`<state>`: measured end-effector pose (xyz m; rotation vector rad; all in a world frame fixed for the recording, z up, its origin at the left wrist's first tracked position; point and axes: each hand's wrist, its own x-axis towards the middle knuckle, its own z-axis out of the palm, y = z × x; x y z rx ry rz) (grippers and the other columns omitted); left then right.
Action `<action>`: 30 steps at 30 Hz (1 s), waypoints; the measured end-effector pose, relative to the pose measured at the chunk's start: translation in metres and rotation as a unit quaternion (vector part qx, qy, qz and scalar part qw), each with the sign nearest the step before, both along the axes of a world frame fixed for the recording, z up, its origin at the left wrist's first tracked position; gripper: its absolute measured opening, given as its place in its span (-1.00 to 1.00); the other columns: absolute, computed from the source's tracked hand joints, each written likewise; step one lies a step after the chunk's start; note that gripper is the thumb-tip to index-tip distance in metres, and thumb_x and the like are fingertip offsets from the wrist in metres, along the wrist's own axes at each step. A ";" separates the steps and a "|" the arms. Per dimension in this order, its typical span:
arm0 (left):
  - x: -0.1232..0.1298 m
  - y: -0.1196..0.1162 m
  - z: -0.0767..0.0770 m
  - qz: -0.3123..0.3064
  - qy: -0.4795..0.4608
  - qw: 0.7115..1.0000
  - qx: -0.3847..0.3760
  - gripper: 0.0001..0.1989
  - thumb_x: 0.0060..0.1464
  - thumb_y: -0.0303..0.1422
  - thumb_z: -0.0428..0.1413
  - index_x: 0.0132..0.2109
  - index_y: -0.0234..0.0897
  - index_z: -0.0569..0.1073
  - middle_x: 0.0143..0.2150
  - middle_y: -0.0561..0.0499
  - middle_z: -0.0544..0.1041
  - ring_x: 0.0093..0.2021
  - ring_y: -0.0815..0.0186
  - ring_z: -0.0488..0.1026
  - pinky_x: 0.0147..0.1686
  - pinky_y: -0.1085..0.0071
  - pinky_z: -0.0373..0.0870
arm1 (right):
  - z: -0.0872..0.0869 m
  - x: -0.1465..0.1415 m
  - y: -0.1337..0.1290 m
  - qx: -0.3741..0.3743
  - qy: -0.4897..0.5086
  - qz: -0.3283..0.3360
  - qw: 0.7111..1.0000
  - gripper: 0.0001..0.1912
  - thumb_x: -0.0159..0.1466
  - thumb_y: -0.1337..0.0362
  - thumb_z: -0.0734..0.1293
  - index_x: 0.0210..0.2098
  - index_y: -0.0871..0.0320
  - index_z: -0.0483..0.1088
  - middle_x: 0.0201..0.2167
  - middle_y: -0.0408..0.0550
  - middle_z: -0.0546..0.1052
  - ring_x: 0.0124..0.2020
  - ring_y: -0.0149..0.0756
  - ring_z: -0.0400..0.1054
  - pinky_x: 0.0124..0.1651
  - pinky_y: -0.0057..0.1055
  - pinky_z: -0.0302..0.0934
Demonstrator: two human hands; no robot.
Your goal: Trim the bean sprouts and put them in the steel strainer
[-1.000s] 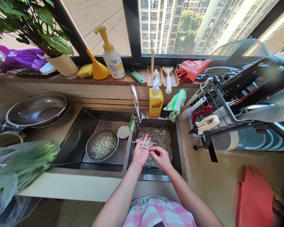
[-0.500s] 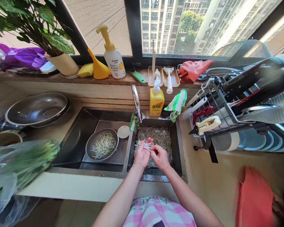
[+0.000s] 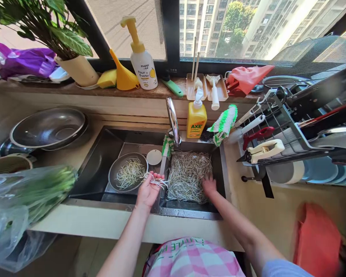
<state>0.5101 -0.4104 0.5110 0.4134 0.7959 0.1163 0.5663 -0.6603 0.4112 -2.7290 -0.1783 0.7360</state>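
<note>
Across the upper part of the frame, a dark-framed window [image 3: 126,29] is looking out on tall buildings. Below it, a metal double sink [image 3: 187,212] is filling the middle of the counter. At the right edge, a wire rack [image 3: 296,125] is holding plates and utensils, while at the lower left a clear plastic bag [image 3: 43,188] is lying around green vegetables. A pink-and-white checked apron [image 3: 193,257] is showing at the bottom centre, and a large dark pan [image 3: 46,129] is sitting on the counter at left.

In the right basin, just right of centre, a mass of pale sprouts [image 3: 187,175] is spreading over most of the floor. In the left basin, a round pan [image 3: 113,173] is holding a smaller heap of sprouts [image 3: 129,173].

The left hand [image 3: 148,192], palm up near the pan's right rim, is curling its fingers over a few white strands [image 3: 160,182], whose ends are sticking out towards the basin divider. The right hand [image 3: 209,185] is reaching down at the right edge of the mass, touching it; its fingertips are partly hidden, so I cannot tell whether they are closing on anything. Behind the right basin, a yellow bottle [image 3: 196,121] is standing beside the faucet [image 3: 173,119], and a white disc [image 3: 154,157] is lying just beyond the round pan.
</note>
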 end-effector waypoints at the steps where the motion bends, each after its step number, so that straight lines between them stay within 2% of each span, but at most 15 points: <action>1: -0.002 0.016 -0.001 0.004 0.007 1.000 0.017 -0.80 0.07 -0.52 -0.10 -0.39 -0.34 0.41 -0.49 0.03 0.45 -0.42 0.41 0.44 -0.17 0.23 0.38 | -0.004 0.002 0.000 -0.014 -0.007 0.022 1.000 -0.70 0.13 0.47 0.12 -0.19 0.21 0.36 -0.02 0.20 0.33 0.11 -0.04 0.01 0.01 -0.05 -0.08; 3: 0.000 0.052 -0.005 0.015 0.030 0.998 0.061 -0.79 0.07 -0.53 -0.11 -0.41 -0.35 0.39 -0.51 0.02 0.45 -0.44 0.40 0.43 -0.22 0.25 0.40 | -0.012 0.004 0.006 -0.028 -0.013 0.079 0.996 -0.68 0.15 0.49 0.09 -0.20 0.21 0.37 -0.03 0.20 0.35 0.17 -0.05 -0.11 0.07 -0.05 -0.22; 4: 0.003 0.070 -0.009 0.019 0.052 0.995 0.083 -0.79 0.07 -0.53 -0.11 -0.43 -0.35 0.38 -0.53 0.02 0.44 -0.46 0.39 0.42 -0.26 0.27 0.41 | -0.016 0.004 0.012 -0.030 -0.012 0.107 0.994 -0.68 0.16 0.49 0.09 -0.21 0.20 0.38 -0.08 0.19 0.39 0.16 -0.07 -0.09 0.08 -0.09 -0.23; 6: 0.012 0.106 -0.019 0.021 0.096 0.988 0.115 -0.80 0.07 -0.53 -0.12 -0.44 -0.36 0.35 -0.55 0.03 0.42 -0.49 0.39 0.42 -0.31 0.30 0.42 | -0.024 0.001 0.029 -0.029 -0.002 0.153 0.988 -0.71 0.16 0.48 0.10 -0.25 0.19 0.40 -0.18 0.16 0.44 0.09 -0.10 0.05 0.06 -0.19 -0.14; 8: 0.022 0.136 -0.033 -0.007 0.159 0.980 0.122 -0.83 0.05 -0.53 -0.10 -0.40 -0.38 0.36 -0.52 -0.01 0.44 -0.45 0.35 0.43 -0.32 0.30 0.41 | -0.032 -0.005 0.050 -0.022 0.008 0.177 0.984 -0.72 0.18 0.45 0.11 -0.24 0.17 0.39 -0.20 0.11 0.44 -0.01 -0.14 0.16 0.00 -0.28 -0.05; 10: 0.027 0.155 -0.047 -0.039 0.243 0.960 0.132 -0.87 0.04 -0.49 -0.07 -0.32 -0.40 0.37 -0.47 -0.05 0.45 -0.42 0.31 0.44 -0.31 0.28 0.40 | -0.041 -0.011 0.071 -0.016 0.012 0.190 0.982 -0.74 0.20 0.40 0.11 -0.19 0.13 0.36 -0.14 0.06 0.41 -0.05 -0.18 0.19 -0.03 -0.33 -0.01; 12: 0.026 0.162 -0.059 -0.049 0.283 0.946 0.148 -0.87 0.02 -0.49 -0.03 -0.24 -0.37 0.36 -0.42 -0.05 0.47 -0.40 0.32 0.45 -0.29 0.29 0.38 | -0.049 -0.014 0.088 -0.016 0.012 0.188 0.982 -0.73 0.19 0.37 0.14 -0.13 0.10 0.32 -0.08 0.03 0.36 -0.03 -0.20 0.17 -0.02 -0.35 -0.02; 16: 0.005 0.150 -0.074 -0.062 0.287 0.940 0.176 -0.76 -0.06 -0.55 0.06 -0.19 -0.27 0.36 -0.38 0.03 0.47 -0.38 0.42 0.45 -0.20 0.38 0.34 | -0.065 -0.007 0.103 -0.048 0.017 0.133 0.990 -0.65 0.11 0.31 0.24 -0.08 0.16 0.29 -0.03 0.14 0.29 0.01 -0.08 0.12 -0.01 -0.24 -0.03; 19: -0.011 0.134 -0.073 -0.100 0.265 0.937 0.204 -0.75 -0.10 -0.61 0.08 -0.23 -0.27 0.39 -0.41 0.06 0.46 -0.43 0.48 0.43 -0.18 0.45 0.33 | -0.075 -0.005 0.110 -0.071 0.026 0.076 0.994 -0.51 0.04 0.20 0.30 -0.04 0.21 0.26 0.01 0.25 0.22 0.01 0.06 0.10 -0.03 -0.12 -0.02; 21: -0.019 0.125 -0.064 -0.147 0.232 0.937 0.217 -0.77 -0.09 -0.60 0.07 -0.24 -0.28 0.40 -0.36 0.02 0.47 -0.39 0.46 0.45 -0.21 0.46 0.35 | -0.078 -0.006 0.115 -0.072 0.045 0.056 0.995 -0.49 -0.02 0.20 0.34 -0.07 0.19 0.30 0.00 0.22 0.24 -0.03 0.04 0.15 -0.07 -0.14 0.02; 24: -0.027 0.112 -0.043 -0.202 0.176 0.938 0.220 -0.78 -0.06 -0.55 0.06 -0.21 -0.26 0.41 -0.15 -0.06 0.45 -0.22 0.34 0.45 -0.22 0.42 0.38 | -0.079 -0.003 0.111 -0.065 0.072 0.036 0.995 -0.63 -0.03 0.30 0.34 -0.19 0.17 0.39 -0.05 0.16 0.32 -0.07 -0.03 0.21 -0.09 -0.21 0.05; 27: -0.031 0.096 -0.019 -0.245 0.118 0.938 0.213 -0.75 -0.05 -0.47 0.08 -0.15 -0.25 0.40 -0.02 -0.10 0.39 -0.10 0.25 0.40 -0.15 0.38 0.35 | -0.074 0.007 0.092 -0.057 0.069 -0.012 0.996 -0.70 0.11 0.32 0.21 -0.16 0.23 0.37 -0.02 0.22 0.29 -0.03 -0.03 0.18 -0.08 -0.19 0.04; 30: -0.032 0.069 -0.001 -0.286 0.081 0.936 0.191 -0.71 -0.06 -0.39 0.10 -0.11 -0.25 0.38 -0.03 -0.14 0.40 -0.06 0.22 0.38 -0.10 0.36 0.31 | -0.065 0.017 0.069 -0.018 0.083 -0.046 0.995 -0.71 0.15 0.34 0.16 -0.15 0.23 0.36 -0.10 0.18 0.37 -0.09 -0.13 0.25 -0.12 -0.28 0.09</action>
